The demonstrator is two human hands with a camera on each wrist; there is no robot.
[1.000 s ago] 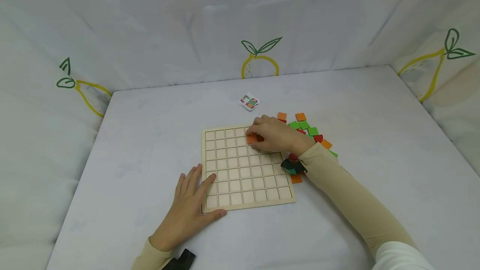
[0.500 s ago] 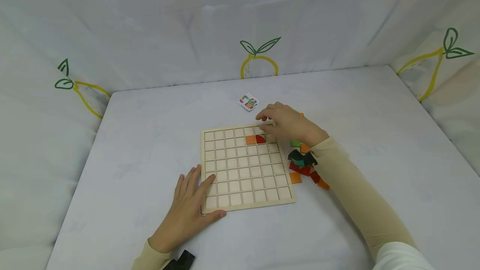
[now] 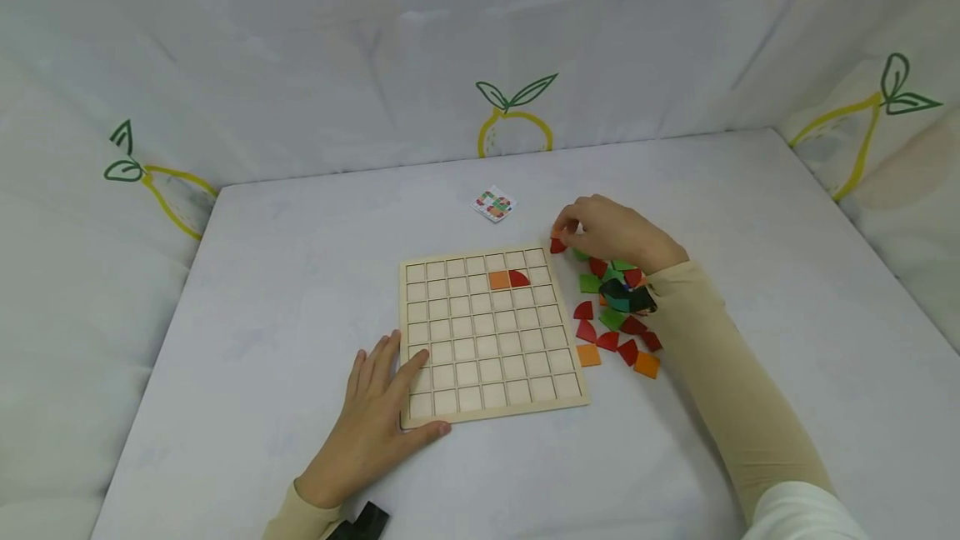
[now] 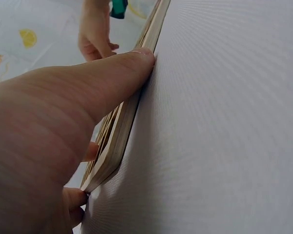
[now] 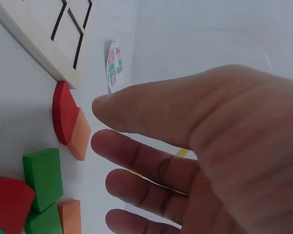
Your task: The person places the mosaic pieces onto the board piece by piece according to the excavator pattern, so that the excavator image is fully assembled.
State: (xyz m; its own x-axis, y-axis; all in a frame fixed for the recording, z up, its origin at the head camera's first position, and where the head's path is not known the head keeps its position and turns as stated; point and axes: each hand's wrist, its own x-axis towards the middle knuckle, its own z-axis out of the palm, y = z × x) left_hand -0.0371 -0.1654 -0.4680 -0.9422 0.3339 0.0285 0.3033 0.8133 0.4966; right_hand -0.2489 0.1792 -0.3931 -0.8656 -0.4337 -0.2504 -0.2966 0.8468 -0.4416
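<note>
A pale wooden grid board [image 3: 480, 325] lies on the table. My left hand [image 3: 367, 427] rests at its lower left corner, fingers spread, thumb [image 4: 122, 73] along the near edge. An orange square tile [image 3: 499, 280] and a red quarter-circle tile [image 3: 519, 278] sit side by side in two cells of an upper row. My right hand [image 3: 618, 233] is over the loose tiles beyond the board's upper right corner. In the right wrist view its thumb and fingers are apart and hold nothing, close to a red quarter-circle tile [image 5: 64, 113] touching an orange tile [image 5: 80, 134].
Several loose tiles in red, green [image 3: 589, 282] and orange [image 3: 647, 365] are scattered right of the board, partly under my right wrist and its dark strap [image 3: 628, 297]. A small pattern card [image 3: 494, 204] lies behind the board. White fabric with lemon prints surrounds the table [image 3: 322, 232].
My right hand has left the orange and red tiles in the board and moved right and back to the loose tiles. The left hand stays in place on the board.
</note>
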